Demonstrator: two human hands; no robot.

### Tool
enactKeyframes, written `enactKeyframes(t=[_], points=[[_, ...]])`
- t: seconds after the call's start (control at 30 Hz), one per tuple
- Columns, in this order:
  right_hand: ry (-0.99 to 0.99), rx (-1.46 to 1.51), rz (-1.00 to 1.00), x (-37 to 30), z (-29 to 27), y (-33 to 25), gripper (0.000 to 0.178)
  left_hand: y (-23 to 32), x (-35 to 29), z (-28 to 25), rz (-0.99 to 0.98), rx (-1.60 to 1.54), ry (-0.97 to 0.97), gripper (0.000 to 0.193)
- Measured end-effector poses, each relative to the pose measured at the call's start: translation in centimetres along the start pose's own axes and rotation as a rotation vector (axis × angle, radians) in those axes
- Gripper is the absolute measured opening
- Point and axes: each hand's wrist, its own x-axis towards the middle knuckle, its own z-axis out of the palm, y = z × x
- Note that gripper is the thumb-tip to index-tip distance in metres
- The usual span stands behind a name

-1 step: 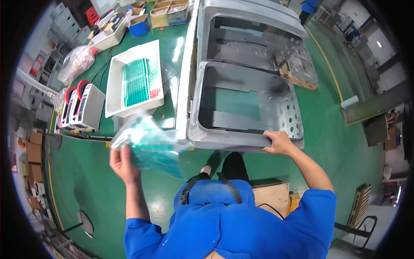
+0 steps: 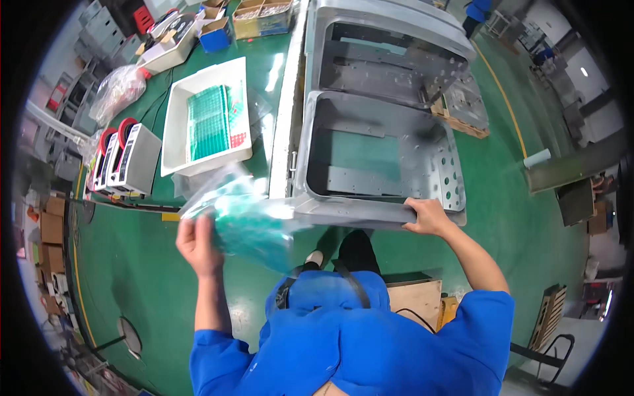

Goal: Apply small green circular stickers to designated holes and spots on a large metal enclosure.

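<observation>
My left hand (image 2: pixel 198 244) pinches one edge of a clear plastic bag (image 2: pixel 247 228) with green contents, blurred by motion; I cannot make out what is inside. The bag hangs over the front edge of the green-topped bench, close to a white tray (image 2: pixel 173 135) of green sheets (image 2: pixel 208 125). With fingers curled over its near rim, my right hand (image 2: pixel 426 216) grips a grey metal housing (image 2: pixel 356 210). This housing is an open frame with a rectangular opening and a row of holes along its right wall.
Behind it stands a second grey housing (image 2: pixel 389 66). White boxy devices with red rings (image 2: pixel 135 162) sit at the bench's left, near a crumpled plastic bag (image 2: pixel 117 92). Cardboard boxes (image 2: pixel 263 16) stand farther back. A wooden board (image 2: pixel 416 300) lies low at my right.
My left hand has shifted slightly to the right with the bag, which now overlaps the housing's left front corner in view. My right hand keeps its grip on the rim.
</observation>
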Motion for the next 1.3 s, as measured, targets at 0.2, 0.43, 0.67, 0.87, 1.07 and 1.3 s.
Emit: enactKeyframes(t=[0.2, 0.43, 0.67, 0.87, 1.07, 1.3], points=[[-0.104, -0.033, 0.042, 3.1, -0.8, 5.5, 0.038, -2.2, 0.2, 13.2, -0.312, 0.038, -0.366, 0.006], [0.402, 0.457, -0.206, 8.3, -11.3, 1.9, 0.03, -9.3, 0.3, 26.1, -0.175, 0.226, -0.665, 0.009], [0.018, 1.085, -0.058, 15.0, -6.7, 8.6, 0.016, -13.9, 0.4, 31.3, -0.524, 0.192, -0.567, 0.013], [-0.108, 1.374, 0.08, 19.1, -4.2, 9.9, 0.013, -16.8, 2.0, 31.3, -0.453, 0.347, -0.586, 0.013], [0.044, 1.22, 0.125, 20.5, -1.5, 9.2, 0.011, -19.1, 2.6, 30.7, -0.477, 0.428, -0.555, 0.013], [0.191, 1.181, 0.214, 25.9, 2.2, 12.2, 0.005, -19.8, 2.2, 29.8, -0.716, 0.532, -0.431, 0.016]])
